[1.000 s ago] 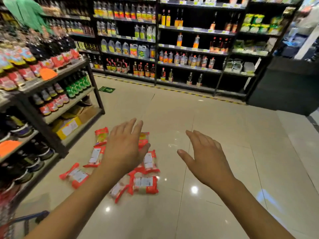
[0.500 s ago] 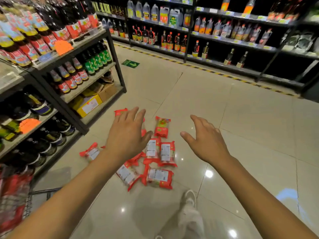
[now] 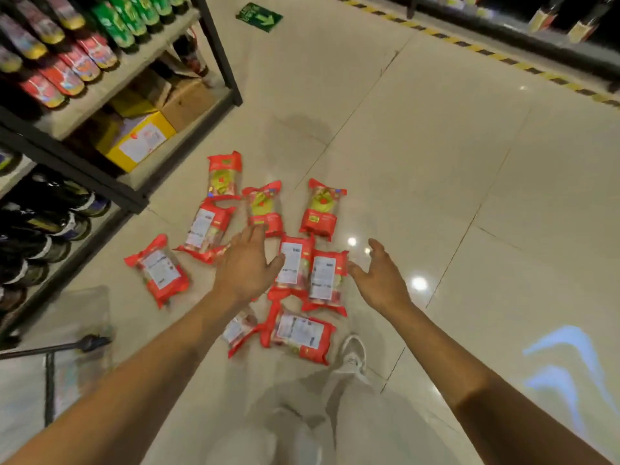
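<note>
- At the far left a shelf rack [image 3: 110, 187] is standing with bottles and boxes on it, and a cart bar [image 3: 50, 350] is showing below it. I cannot tell what the cart is carrying.
- The red packets [image 3: 157, 270] are all lying flat on the floor [image 3: 436, 162], scattered loosely from beside the rack to just ahead of my shoe [image 3: 354, 357]. None is lifted, so I am judging the gathering as not yet begun.
- I am holding the left hand [image 3: 246, 266] open and empty, fingers spread, above the middle of the scatter. I cannot tell whether it is touching a packet.
- A pair of packets [image 3: 308, 270] is lying label-up, side by side, between the two hands. I am expecting these to go first.
- The right hand [image 3: 379, 280] is hovering open and empty, fingers loosely curved, just right of that pair.
- Every packet is waiting to be picked up.
</note>
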A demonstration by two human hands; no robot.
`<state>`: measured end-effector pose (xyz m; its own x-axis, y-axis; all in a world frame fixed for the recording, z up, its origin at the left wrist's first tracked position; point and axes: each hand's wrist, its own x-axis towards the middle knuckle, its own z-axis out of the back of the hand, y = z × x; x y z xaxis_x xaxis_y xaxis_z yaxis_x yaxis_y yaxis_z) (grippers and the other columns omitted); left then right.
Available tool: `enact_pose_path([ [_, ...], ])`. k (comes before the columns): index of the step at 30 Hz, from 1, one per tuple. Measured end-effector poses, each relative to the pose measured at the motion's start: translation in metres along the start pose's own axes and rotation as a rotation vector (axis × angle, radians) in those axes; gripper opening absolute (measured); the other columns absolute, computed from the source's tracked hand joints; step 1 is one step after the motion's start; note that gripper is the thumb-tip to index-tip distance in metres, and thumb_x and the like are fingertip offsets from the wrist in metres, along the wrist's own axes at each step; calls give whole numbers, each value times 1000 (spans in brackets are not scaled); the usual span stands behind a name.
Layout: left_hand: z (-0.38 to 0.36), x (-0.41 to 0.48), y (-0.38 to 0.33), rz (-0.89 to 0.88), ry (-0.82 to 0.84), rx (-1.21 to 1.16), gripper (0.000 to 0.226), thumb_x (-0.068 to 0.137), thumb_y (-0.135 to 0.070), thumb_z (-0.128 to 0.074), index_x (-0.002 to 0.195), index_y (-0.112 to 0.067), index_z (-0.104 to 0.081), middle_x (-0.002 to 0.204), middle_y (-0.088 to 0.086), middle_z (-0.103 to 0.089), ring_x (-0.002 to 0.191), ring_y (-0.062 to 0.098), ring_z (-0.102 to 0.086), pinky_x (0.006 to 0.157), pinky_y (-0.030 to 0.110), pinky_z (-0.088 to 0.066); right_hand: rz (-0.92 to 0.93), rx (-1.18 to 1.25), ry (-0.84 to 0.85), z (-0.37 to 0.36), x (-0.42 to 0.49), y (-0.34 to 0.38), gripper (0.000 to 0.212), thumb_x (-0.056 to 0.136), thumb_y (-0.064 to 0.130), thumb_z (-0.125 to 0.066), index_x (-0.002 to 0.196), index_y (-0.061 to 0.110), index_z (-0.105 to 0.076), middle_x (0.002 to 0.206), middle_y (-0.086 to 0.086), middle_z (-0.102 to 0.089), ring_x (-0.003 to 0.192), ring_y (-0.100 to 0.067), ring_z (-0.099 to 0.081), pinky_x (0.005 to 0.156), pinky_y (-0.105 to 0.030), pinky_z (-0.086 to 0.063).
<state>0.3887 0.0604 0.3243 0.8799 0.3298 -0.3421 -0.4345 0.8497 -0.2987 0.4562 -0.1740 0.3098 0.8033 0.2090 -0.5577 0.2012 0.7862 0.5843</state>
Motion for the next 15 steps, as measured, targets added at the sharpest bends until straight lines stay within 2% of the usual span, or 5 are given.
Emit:
enact_pose_path([
  [5,-150,86,61,118,178,7,67,94,-34,-61,150,-6,-36,151,19,-41,139,39,-39,108,48,-40,-85,-64,132,-98,109,-83,71,95,43,-64,152,16,-32,150,-13,-46,137,-32,-46,108,-42,-39],
  [9,-265,148,107,185,238,-41,71,93,-35,-63,151,-7,-33,151,18,-41,140,37,-38,110,46,-38,-151,-50,190,-175,196,-153,74,94,45,-66,153,17,-32,151,-12,-46,136,-31,-47,106,-38,-40],
  [13,-372,204,149,197,263,-172,73,86,-44,-64,145,-9,-40,142,15,-48,133,38,-44,107,46,-41,-221,34,221,-237,277,-213,73,95,35,-68,153,10,-31,148,-12,-51,128,-32,-56,82,-23,-38],
  [15,-417,229,163,210,253,-232,77,83,-47,-65,145,-10,-41,142,15,-49,133,37,-44,109,44,-40,-254,90,214,-264,312,-241,73,95,33,-69,152,8,-31,146,-13,-54,127,-31,-57,84,-24,-37],
])
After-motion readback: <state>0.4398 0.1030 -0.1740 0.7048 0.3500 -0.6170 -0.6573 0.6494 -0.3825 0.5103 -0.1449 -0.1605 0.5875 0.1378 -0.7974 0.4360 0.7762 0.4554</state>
